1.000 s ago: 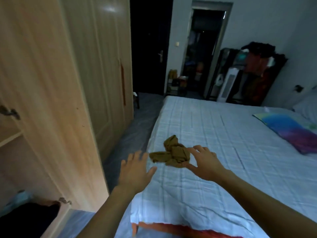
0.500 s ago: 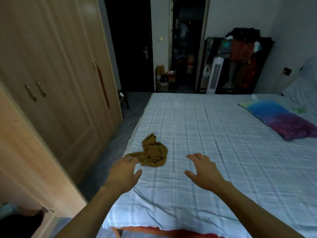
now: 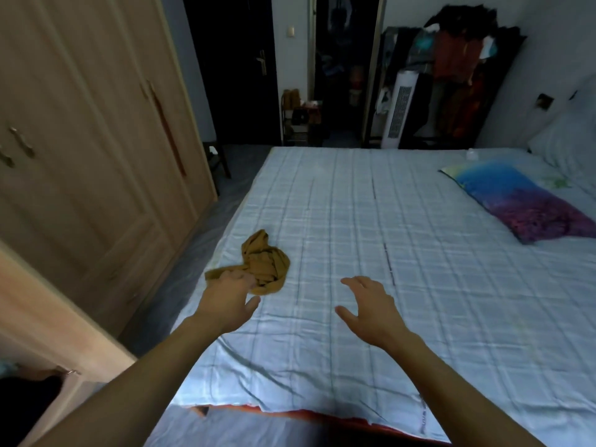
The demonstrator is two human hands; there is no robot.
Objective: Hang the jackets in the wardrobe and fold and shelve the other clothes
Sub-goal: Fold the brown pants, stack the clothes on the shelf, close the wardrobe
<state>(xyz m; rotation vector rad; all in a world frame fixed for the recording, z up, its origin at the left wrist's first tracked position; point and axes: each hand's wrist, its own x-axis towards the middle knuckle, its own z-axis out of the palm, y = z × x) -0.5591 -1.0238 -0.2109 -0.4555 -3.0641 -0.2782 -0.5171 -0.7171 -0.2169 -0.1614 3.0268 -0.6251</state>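
A crumpled mustard-brown garment (image 3: 263,262) lies near the left edge of the bed (image 3: 403,253), which has a pale checked sheet. My left hand (image 3: 227,300) reaches onto the garment's near left corner, fingers touching the cloth; whether they grip it I cannot tell. My right hand (image 3: 367,304) hovers open over the sheet, to the right of the garment and apart from it. The wooden wardrobe (image 3: 90,150) stands along the left, its open door (image 3: 42,321) near my left arm.
A blue and purple pillow (image 3: 522,203) lies at the bed's right side. A rack piled with dark and red clothes (image 3: 458,66) and a white tower fan (image 3: 398,114) stand at the far wall. A narrow floor strip (image 3: 196,240) runs between wardrobe and bed.
The view swung right and nearer to the bed. My left hand moved forward onto the garment's corner. My right hand moved off the garment to the right.
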